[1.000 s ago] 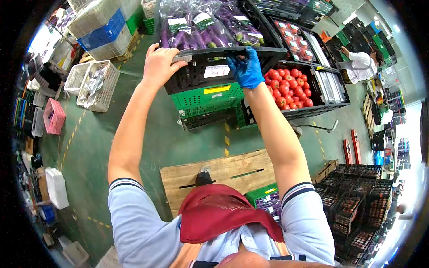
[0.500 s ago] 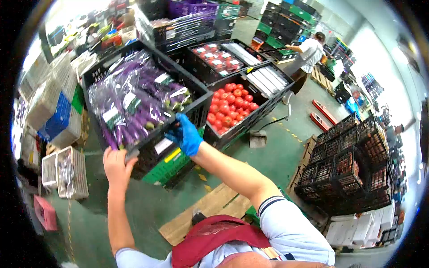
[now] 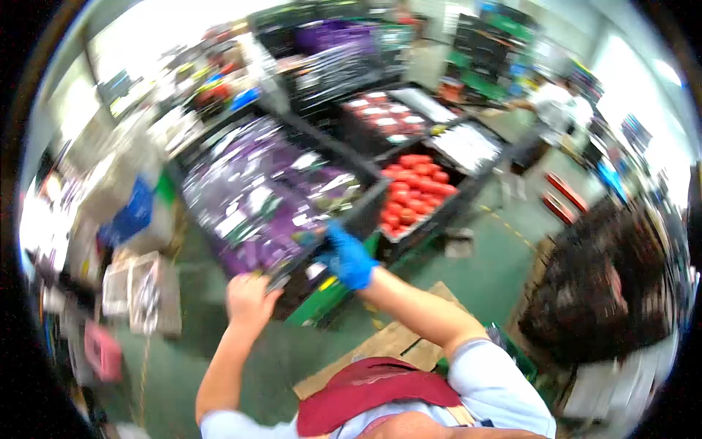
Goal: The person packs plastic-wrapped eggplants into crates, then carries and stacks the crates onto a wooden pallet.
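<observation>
Bagged purple eggplants [image 3: 256,190] fill a black crate [image 3: 358,219], which rests on a green crate [image 3: 322,301]. My left hand [image 3: 250,298], bare, has its fingers closed over the crate's near rim at the left. Farther right on the same rim is my right hand [image 3: 349,256] in a blue glove, its fingers wrapped round the edge. Both hands are blurred by motion. Just right of the eggplants, red tomatoes [image 3: 415,192] lie in another black crate, beside white packs [image 3: 468,146].
A person [image 3: 552,110] in a white top stands at the back right. Stacked dark crates [image 3: 599,285] are at the right, near red pallet-jack forks [image 3: 564,196]. White baskets [image 3: 155,293] and a pink basket [image 3: 102,351] sit on the floor at left. A wooden pallet [image 3: 409,344] lies near my body.
The view has swung, then shifted so the crates appear farther right and slightly lower than half a second ago. Both hands keep hold of the crate's rim.
</observation>
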